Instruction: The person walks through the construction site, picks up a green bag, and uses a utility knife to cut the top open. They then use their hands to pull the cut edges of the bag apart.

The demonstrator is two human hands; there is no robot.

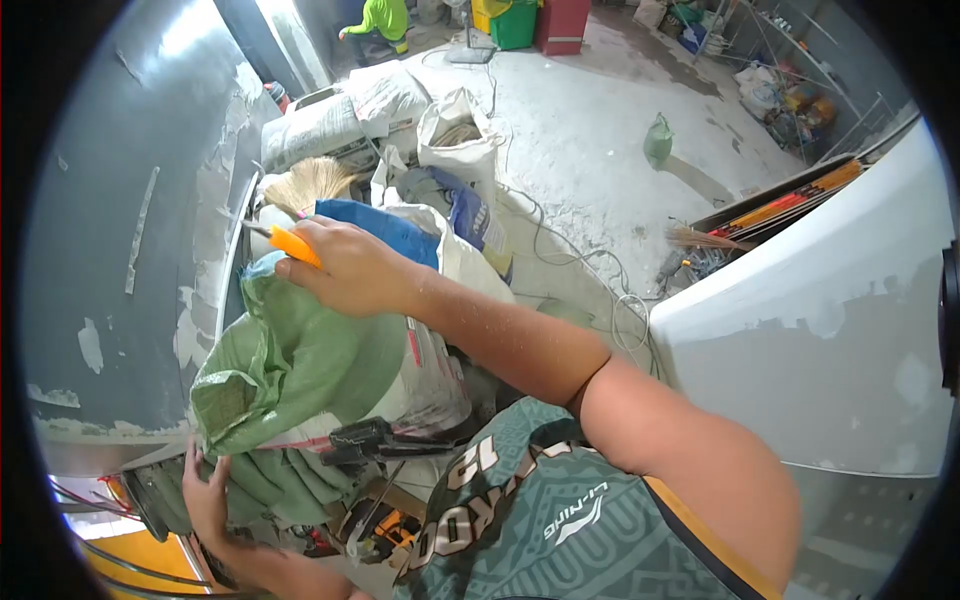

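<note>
Position of the green sack (325, 350) and both hands

We find the right hand (355, 268) closed round an orange-handled tool (294, 247), at the sack's upper end. The left hand (208, 498) is at its lower edge, fingers parted; we cannot tell whether it grips. A straw broom (308, 184) and blue sheet (385, 230) lie beyond

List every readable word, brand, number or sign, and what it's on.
"LI-NING": dark green patterned sports jersey.
Large white lettering and number, same jersey: folded and cut off, not surely readable.
Print on blue-and-white plastic bag and stacked white sacks: too small or blurred.
</note>
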